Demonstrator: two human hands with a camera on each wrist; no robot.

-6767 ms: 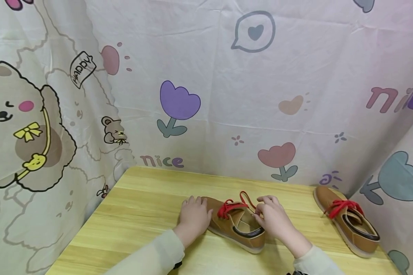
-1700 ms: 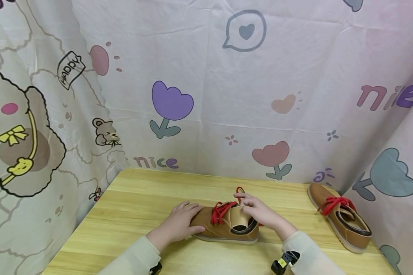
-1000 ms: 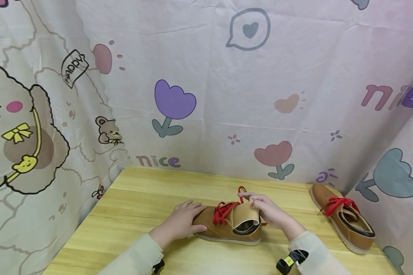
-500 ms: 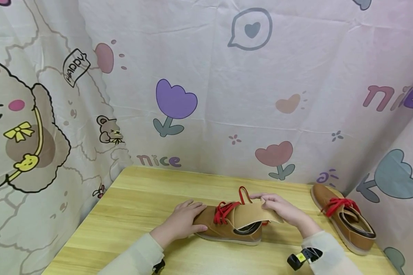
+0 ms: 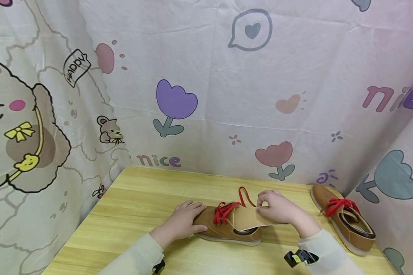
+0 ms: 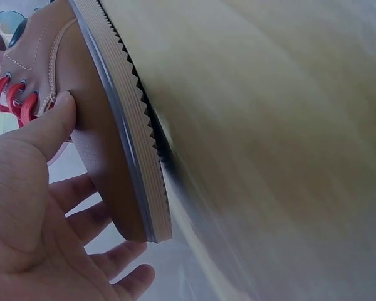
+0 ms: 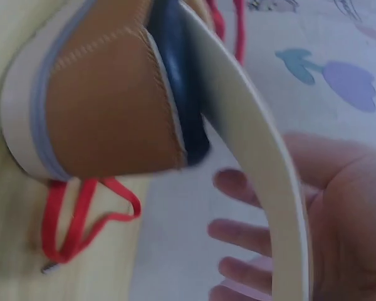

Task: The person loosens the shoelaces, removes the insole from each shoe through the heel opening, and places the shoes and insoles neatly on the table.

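Observation:
A brown leather shoe with red laces stands on the table, toe to the left. My left hand holds its toe; in the left wrist view the thumb lies on the upper and the fingers reach round the far side. My right hand grips a tan insole that sticks well out of the shoe's opening past the heel. In the right wrist view the insole bends between thumb side and fingers. Its front end is hidden inside the shoe.
A matching brown shoe with tied red laces stands at the table's right edge. Printed curtains hang behind and beside the wooden table. A loose lace loop hangs by the held shoe's heel.
My right hand has moved to the right, drawing the insole up and out through the shoe's opening. The left hand has shifted from over the toe to its near side and stays there.

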